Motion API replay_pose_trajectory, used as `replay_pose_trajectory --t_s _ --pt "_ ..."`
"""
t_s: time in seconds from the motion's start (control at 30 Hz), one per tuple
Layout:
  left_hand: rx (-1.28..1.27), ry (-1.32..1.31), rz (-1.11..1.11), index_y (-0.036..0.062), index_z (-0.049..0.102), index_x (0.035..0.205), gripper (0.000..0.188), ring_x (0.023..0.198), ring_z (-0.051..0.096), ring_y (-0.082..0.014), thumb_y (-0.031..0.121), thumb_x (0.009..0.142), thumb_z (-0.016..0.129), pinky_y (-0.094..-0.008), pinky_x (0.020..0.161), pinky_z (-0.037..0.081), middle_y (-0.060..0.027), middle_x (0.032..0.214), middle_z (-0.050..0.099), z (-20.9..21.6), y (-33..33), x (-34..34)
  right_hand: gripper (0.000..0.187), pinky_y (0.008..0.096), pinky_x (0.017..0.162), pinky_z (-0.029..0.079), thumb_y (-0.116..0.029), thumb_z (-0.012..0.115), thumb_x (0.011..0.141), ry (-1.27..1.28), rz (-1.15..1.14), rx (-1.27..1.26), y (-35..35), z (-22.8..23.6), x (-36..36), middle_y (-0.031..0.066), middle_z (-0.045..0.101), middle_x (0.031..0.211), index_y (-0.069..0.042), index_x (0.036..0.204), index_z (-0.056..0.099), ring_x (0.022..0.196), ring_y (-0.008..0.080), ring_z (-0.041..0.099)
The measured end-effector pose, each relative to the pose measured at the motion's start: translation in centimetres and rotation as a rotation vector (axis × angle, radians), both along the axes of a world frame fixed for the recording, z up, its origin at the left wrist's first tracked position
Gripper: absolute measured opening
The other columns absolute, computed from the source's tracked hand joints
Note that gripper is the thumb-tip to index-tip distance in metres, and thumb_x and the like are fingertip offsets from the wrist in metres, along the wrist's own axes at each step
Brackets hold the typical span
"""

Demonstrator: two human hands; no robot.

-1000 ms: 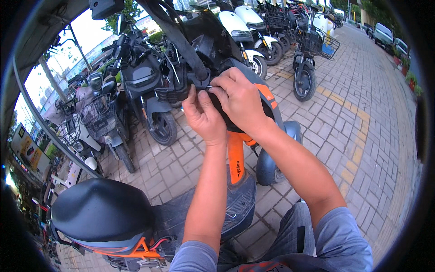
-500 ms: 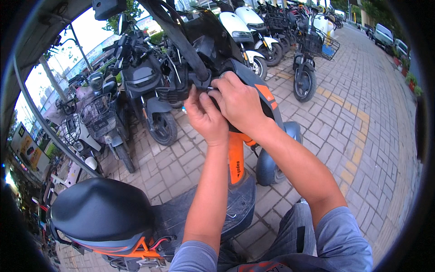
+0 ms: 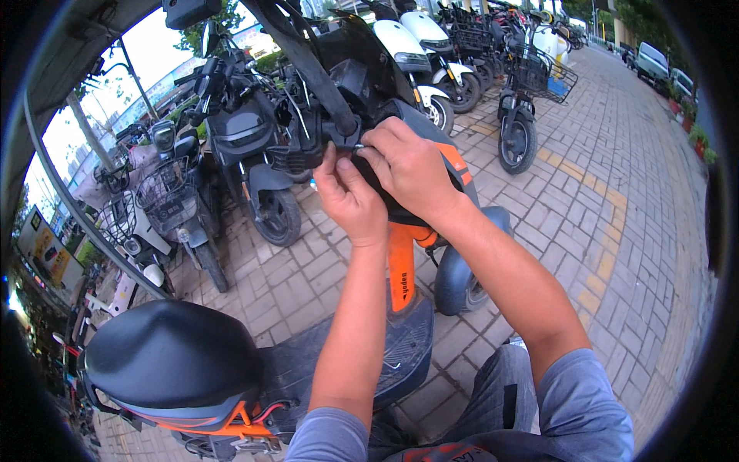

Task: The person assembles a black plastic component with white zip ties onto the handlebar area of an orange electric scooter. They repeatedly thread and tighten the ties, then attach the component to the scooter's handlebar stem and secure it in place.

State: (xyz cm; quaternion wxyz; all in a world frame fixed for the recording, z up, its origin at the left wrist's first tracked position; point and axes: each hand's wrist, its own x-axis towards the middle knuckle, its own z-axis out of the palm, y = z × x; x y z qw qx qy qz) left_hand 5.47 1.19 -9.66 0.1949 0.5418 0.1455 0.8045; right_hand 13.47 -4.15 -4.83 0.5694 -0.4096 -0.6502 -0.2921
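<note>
In front of me stands an orange and black electric scooter, its orange front column (image 3: 401,269) below my hands. My right hand (image 3: 412,165) is closed at the black handlebar stem's lower end (image 3: 344,122), thumb and forefinger pinched on a small, thin metal piece (image 3: 358,146) whose kind I cannot make out. Close beside it, my left hand (image 3: 352,202) has its thumb and forefinger drawn together just under the stem. A tiny blue-white bit (image 3: 313,185) shows by its fingers; what they hold is hidden.
The scooter's black seat (image 3: 173,354) and dark footboard (image 3: 404,346) lie at the lower left and middle. Parked scooters, among them a black one (image 3: 245,138), a white one (image 3: 404,50) and one with a basket (image 3: 531,73), line the brick pavement (image 3: 562,231).
The black stem and the parts around it have shifted slightly down and right in view. My right fingers have turned a little around the metal piece; my left hand stays nearly in place.
</note>
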Motion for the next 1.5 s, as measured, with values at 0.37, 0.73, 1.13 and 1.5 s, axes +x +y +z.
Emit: replay_pose_trajectory --t_s 0.37,0.73,1.13,1.5 --pt "0.025 0.035 -0.002 -0.0020 0.051 0.125 0.025 0.096 0.059 -0.0127 0.008 0.103 0.047 -0.0274 0.087 0.048 -0.0079 0.105 0.062 -0.11 0.04 -0.17 0.009 0.0412 0.054 0.052 -0.012 0.066 0.084 -0.079 -0.114 -0.105 -0.57 0.09 -0.26 0.0084 0.055 0.084 -0.005 0.086 0.060 0.069 0.0303 0.064" --pt "0.014 0.041 0.016 -0.0025 0.052 0.125 0.024 0.096 0.059 -0.0128 0.006 0.103 0.047 -0.0279 0.088 0.048 -0.0084 0.105 0.062 0.09 -0.09 -0.20 0.008 0.0412 0.054 0.051 -0.008 0.066 0.083 -0.050 0.004 -0.019 -0.23 0.13 0.18 0.0096 0.055 0.085 -0.004 0.087 0.060 0.069 0.0322 0.063" --pt "0.032 0.002 0.017 -0.0029 0.057 0.123 0.026 0.093 0.062 -0.0191 0.003 0.099 0.049 -0.0311 0.086 0.049 -0.0127 0.103 0.065 0.29 -0.10 -0.05 0.008 0.0424 0.056 0.052 -0.009 0.064 0.084 -0.016 -0.018 -0.040 -0.23 0.20 0.20 0.0099 0.056 0.085 -0.004 0.089 0.060 0.070 0.0329 0.064" --pt "0.001 0.048 0.003 -0.0023 0.052 0.125 0.025 0.097 0.060 -0.0144 0.006 0.102 0.048 -0.0286 0.090 0.047 -0.0092 0.106 0.062 0.05 -0.09 -0.46 0.008 0.0441 0.055 0.052 -0.011 0.064 0.085 -0.048 -0.038 -0.091 -0.55 0.32 -0.28 0.0102 0.055 0.084 -0.005 0.087 0.059 0.070 0.0336 0.063"
